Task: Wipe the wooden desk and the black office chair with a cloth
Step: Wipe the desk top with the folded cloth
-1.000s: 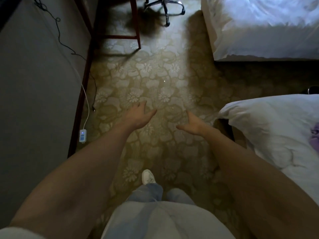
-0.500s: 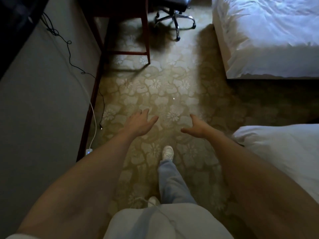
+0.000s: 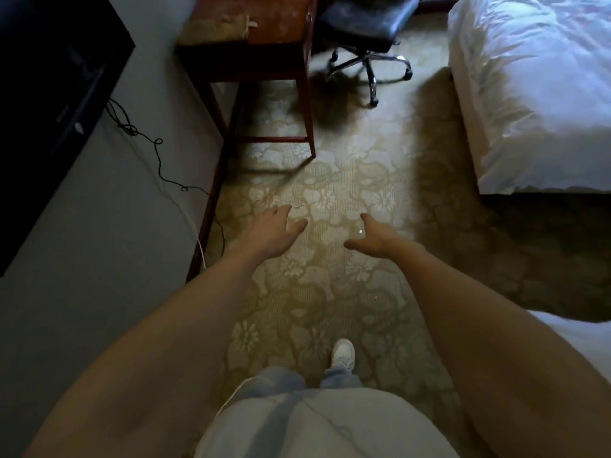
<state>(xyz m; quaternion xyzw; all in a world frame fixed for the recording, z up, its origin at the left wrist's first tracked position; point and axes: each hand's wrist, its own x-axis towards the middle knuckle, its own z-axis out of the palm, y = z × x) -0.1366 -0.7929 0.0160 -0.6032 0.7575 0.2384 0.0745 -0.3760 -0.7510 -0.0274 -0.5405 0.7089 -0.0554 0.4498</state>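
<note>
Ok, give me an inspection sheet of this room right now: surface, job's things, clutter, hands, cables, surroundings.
Surface: wooden desk top reddish and worn; tan patch on it, cloth or damage, cannot tell.
Job's things: black office chair beside the desk; no cloth clearly seen.
Clutter: tiny specks on the floral carpet.
Hands: left hand and right hand open, empty, above the carpet.
Cables: black cable down the wall; white cable by the skirting.
Surroundings: white bed at right, black screen at left.
</note>
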